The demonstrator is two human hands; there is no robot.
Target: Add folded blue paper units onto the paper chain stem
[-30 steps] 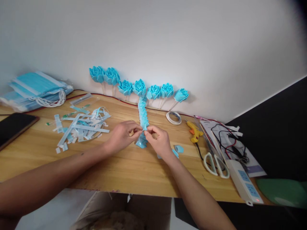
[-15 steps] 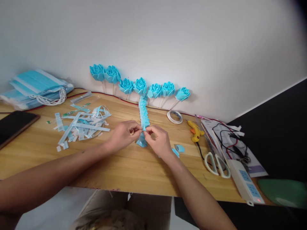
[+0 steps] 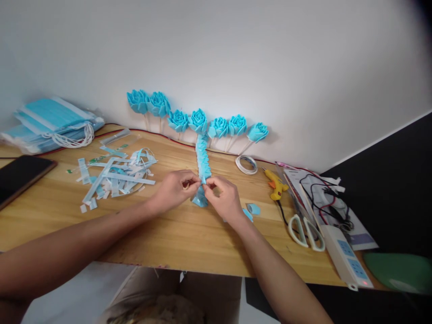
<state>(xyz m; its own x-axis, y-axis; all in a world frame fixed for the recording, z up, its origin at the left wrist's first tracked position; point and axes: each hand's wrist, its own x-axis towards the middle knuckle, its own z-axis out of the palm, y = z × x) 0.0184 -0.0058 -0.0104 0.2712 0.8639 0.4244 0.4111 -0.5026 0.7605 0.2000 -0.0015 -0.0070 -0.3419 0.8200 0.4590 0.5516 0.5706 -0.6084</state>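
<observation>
A long pleated strip of light blue fabric [image 3: 203, 157] lies on the table, running from the row of flowers down to my hands. My left hand [image 3: 175, 185] pinches the strip near its lower part from the left. From the other side my right hand [image 3: 221, 193] pinches it too, the fingertips of both hands almost meeting. Below them the strip's end [image 3: 200, 199] rests near the wood. Behind, several blue fabric flowers [image 3: 197, 120] on thin sticks lean against the wall. Small blue pieces [image 3: 254, 209] lie beside my right wrist.
Scraps of cut strips [image 3: 118, 173] lie left of my hands, with stacked face masks [image 3: 54, 121] and a phone [image 3: 25, 177] farther left. On the right are a white coil [image 3: 246, 171], a yellow glue gun [image 3: 276, 183], scissors [image 3: 305, 231] and a power strip [image 3: 347, 258].
Both hands keep their pinch on the strip at nearly the same spot. The whole view has shifted very slightly; nothing else has visibly moved.
</observation>
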